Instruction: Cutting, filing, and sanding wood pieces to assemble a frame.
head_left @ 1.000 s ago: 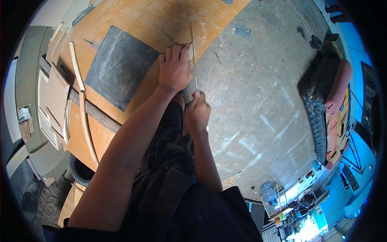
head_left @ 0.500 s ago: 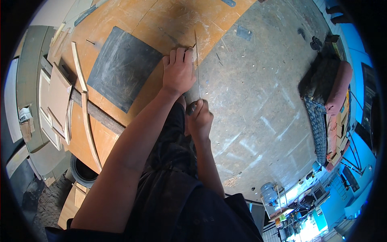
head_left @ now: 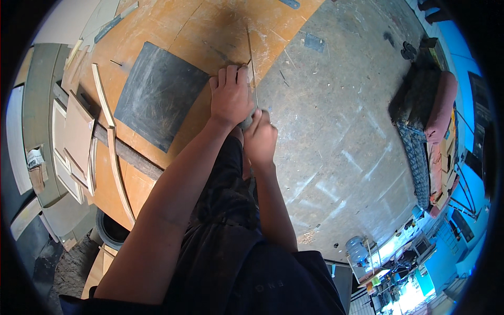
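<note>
My right hand (head_left: 261,140) is closed around the handle of a handsaw (head_left: 252,68), whose thin blade shows almost edge-on and points away from me. The blade runs close beside the fingers of my left hand (head_left: 230,100), near the right edge of an orange-brown wooden tabletop (head_left: 197,31). My left fingers are bent and pressed down there. Whatever lies under them is hidden by the hand, apart from a small dark tip by the index finger. A scuffed black square sheet (head_left: 160,97) lies flat to the left of this hand.
Thin wood strips (head_left: 113,152) and a rough dark beam (head_left: 131,152) lie at the left, beside leaning board offcuts (head_left: 76,126). A black tyre (head_left: 107,231) is below the table. Right of it spreads a concrete floor (head_left: 336,131), with a worn pink sofa (head_left: 441,105) beyond.
My right hand has pushed the saw forward, away from me, and now sits closer to my left hand. The left hand stays at nearly the same place on the table.
</note>
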{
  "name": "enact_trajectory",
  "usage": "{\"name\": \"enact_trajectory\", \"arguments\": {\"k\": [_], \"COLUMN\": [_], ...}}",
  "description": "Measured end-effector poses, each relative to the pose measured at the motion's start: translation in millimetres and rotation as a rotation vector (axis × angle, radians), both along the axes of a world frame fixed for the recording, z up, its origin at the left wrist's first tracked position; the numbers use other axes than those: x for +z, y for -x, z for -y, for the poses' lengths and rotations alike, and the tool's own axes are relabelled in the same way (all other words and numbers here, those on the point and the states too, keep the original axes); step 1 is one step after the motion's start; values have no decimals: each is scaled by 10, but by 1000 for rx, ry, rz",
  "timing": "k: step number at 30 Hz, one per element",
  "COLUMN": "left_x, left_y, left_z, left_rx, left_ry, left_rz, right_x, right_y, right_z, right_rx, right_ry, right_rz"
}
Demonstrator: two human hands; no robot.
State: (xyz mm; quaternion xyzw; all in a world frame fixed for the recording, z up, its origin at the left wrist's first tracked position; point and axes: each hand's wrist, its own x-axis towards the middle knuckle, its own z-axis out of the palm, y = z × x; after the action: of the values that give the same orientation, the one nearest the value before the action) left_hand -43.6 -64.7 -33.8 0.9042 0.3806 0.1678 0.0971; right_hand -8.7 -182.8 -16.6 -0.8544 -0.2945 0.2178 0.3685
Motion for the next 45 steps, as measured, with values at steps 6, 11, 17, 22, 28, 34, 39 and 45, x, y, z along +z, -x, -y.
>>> {"name": "enact_trajectory", "arguments": {"k": [6,11,17,22,28,34,39,45], "left_x": [23,5,31,69,-34,-11,-66,11], "left_y": [-1,4,58,38,64,-14,58,32], "left_z": [-24,0,14,15,-13,-22,-27,39], "left_rx": [30,9,34,17,33,17,30,8], "left_ry": [6,-15,65,83,70,45,41,18], "left_rz": [-30,-20,-32,-24,-23,-18,23,11], "right_x": [5,-9,-78,76,-74,2,-21,-3], "right_y": [202,37,125,77,64,39,-20,108], "right_z": [467,93,296,162,104,154,-20,350], "right_rx": [0,11,31,14,26,-20,55,-1], "right_ry": [14,-35,-17,36,-20,-10,84,-36], "right_rz": [-74,-3,-64,-89,-23,-61,-45,-71]}}
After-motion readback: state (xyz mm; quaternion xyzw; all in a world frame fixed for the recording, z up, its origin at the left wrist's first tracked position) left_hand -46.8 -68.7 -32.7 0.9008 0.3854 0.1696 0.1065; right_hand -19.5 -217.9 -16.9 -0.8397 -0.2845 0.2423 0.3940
